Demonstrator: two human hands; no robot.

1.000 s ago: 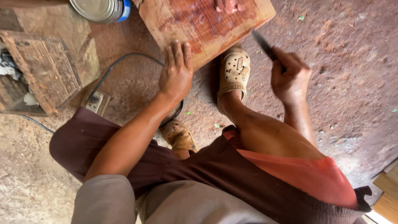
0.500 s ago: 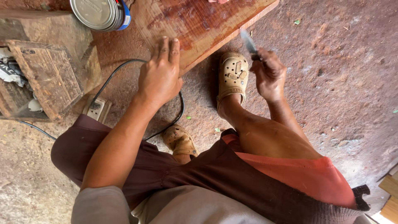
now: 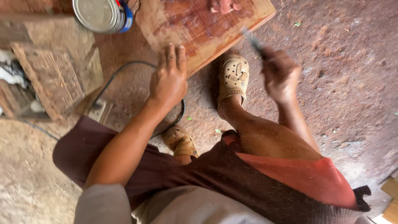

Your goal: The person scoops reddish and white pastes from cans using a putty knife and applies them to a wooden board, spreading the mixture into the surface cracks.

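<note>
Head view: a dirt floor (image 3: pixel 344 95) dusted with reddish sawdust fills the ground, with a few small green flecks lying on it. A reddish wooden board (image 3: pixel 199 29) lies flat at the top, one corner pointing right; its near edge runs on a slant, down to the left.

The left hand (image 3: pixel 169 81) rests palm down at that near edge, fingers straight and close together, their tips on the wood. The right hand (image 3: pixel 281 76) hangs in the air to the right of the board, off its corner, closed in a fist around a thin dark tool (image 3: pixel 253 41) (blurred, so its kind cannot be told); the tool's tip points up toward the board's right edge, apart from it.

Just below the near edge stands a foot in a tan clog (image 3: pixel 234 76), between the two hands. A second clog (image 3: pixel 180 141) lies lower, below the left hand. A black cable (image 3: pixel 120 72) curves left of the board, past the wrist. A metal tin (image 3: pixel 101 14) sits at the board's upper left, and worn wood blocks (image 3: pixel 49 79) lie farther left.

Right of the board the floor is open; the left side is crowded.
</note>
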